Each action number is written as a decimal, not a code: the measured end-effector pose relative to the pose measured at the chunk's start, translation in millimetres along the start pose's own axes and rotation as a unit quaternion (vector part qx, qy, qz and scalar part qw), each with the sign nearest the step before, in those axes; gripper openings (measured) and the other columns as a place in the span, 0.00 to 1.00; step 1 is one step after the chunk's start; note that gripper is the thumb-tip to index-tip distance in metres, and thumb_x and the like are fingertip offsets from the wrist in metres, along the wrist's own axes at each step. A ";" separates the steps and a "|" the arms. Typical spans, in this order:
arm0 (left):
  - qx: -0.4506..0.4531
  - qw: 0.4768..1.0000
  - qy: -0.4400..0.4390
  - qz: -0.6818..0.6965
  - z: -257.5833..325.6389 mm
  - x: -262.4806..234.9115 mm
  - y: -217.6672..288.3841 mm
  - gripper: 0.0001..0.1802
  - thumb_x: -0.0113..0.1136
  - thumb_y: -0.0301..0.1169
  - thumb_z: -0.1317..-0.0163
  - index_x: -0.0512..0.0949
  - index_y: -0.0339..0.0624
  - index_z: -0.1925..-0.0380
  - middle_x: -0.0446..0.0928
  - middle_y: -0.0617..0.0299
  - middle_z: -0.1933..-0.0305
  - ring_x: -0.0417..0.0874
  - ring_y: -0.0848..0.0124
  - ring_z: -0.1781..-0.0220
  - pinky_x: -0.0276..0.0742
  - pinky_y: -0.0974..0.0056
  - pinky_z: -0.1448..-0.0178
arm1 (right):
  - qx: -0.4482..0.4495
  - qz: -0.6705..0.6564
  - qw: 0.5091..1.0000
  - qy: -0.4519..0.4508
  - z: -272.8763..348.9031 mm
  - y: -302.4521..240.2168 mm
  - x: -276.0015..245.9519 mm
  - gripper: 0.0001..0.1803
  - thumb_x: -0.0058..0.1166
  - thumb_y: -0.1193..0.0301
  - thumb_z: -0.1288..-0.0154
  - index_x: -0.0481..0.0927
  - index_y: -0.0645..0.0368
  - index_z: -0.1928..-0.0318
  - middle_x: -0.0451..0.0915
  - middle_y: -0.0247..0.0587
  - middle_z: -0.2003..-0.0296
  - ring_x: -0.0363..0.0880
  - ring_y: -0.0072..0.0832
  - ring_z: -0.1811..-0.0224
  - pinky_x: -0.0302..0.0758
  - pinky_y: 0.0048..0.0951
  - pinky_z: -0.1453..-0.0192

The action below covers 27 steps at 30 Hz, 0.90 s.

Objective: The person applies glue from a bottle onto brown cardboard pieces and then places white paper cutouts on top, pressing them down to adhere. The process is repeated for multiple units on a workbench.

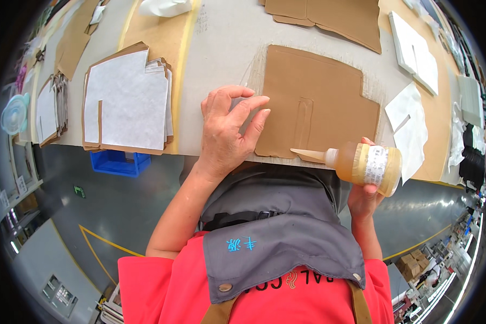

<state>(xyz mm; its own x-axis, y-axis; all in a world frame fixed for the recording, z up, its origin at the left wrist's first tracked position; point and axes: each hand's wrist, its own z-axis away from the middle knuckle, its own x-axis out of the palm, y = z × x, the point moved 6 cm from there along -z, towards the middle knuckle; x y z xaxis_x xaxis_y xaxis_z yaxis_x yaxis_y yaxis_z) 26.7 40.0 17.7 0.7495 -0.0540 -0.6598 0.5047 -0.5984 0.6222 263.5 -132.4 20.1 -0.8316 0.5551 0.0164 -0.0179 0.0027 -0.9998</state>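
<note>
Pressing fingertips down on the left edge of the flat brown cardboard piece (316, 110) on the grey table (221, 48) with the open left hand (227, 129), and gripping the yellow glue bottle (364, 164) in the right hand (364, 194), tip touching the cardboard's near edge.

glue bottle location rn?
Head view, right side: the glue bottle lies sideways in the right hand at the table's near edge, its nozzle pointing left at the lower edge of the brown cardboard piece that the left hand touches.
</note>
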 end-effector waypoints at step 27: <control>-0.091 0.982 0.073 0.147 0.1 -14.9 -18.2 0.14 0.63 0.19 0.38 0.84 0.40 0.53 0.78 0.57 0.53 0.79 0.64 0.50 0.76 0.64 0.46 | -0.049 -0.099 0.993 -0.036 -123.6 -7.2 60.4 0.29 0.53 0.51 0.26 0.70 0.55 0.34 0.78 0.37 0.40 0.79 0.33 0.39 0.81 0.46 0.37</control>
<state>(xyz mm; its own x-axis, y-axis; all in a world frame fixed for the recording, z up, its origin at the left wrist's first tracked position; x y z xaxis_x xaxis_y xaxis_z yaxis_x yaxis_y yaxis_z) 6.3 51.6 16.2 0.9210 -0.0802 -0.3813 0.3157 -0.4200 0.8508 282.0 3.9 27.4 -0.8551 0.4738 0.2102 -0.1344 0.1890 -0.9727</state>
